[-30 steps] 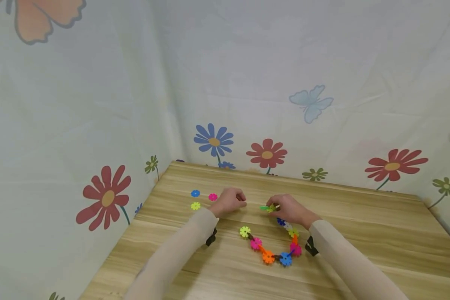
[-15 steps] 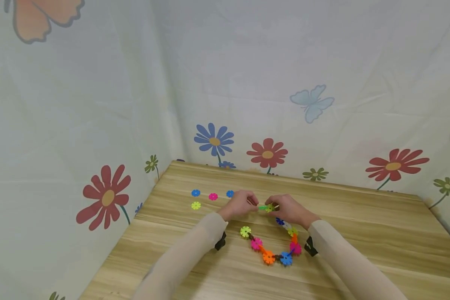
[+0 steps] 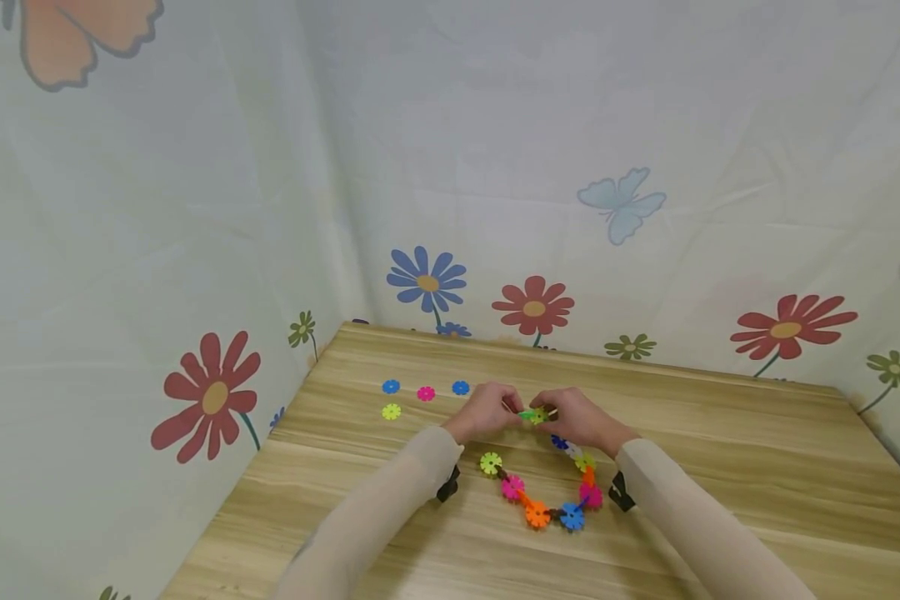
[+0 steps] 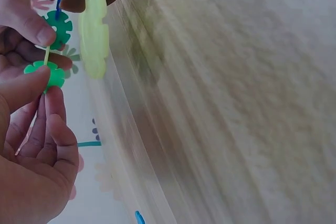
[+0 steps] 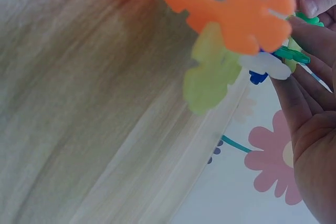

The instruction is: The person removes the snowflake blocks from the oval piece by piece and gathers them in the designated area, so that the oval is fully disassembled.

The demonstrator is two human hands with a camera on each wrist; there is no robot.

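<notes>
My left hand (image 3: 489, 412) pinches a bright green notched disc (image 4: 54, 77) between thumb and fingers. Close beside it, my right hand (image 3: 583, 418) holds the end of a chain of interlocked flower-shaped discs, with its thumb and fingers on a darker green disc (image 4: 62, 29). A yellow disc (image 3: 540, 416) sits edge-on between the two green ones. From the right hand the chain curves round over the table through dark blue (image 3: 558, 442), orange (image 3: 537, 515) and pink (image 3: 513, 487) discs to a yellow-green disc (image 3: 491, 463) at its other end. Fingers partly cover the held discs.
Loose discs lie flat at the back left of the wooden table (image 3: 720, 467): two blue, one pink (image 3: 426, 393) and one yellow (image 3: 392, 412). A flower-printed cloth (image 3: 495, 167) hangs behind and to the left of the table.
My left hand has moved right to the chain's end and taken hold of the bright green disc. A loose blue disc behind it has come into view. The right hand has hardly moved.
</notes>
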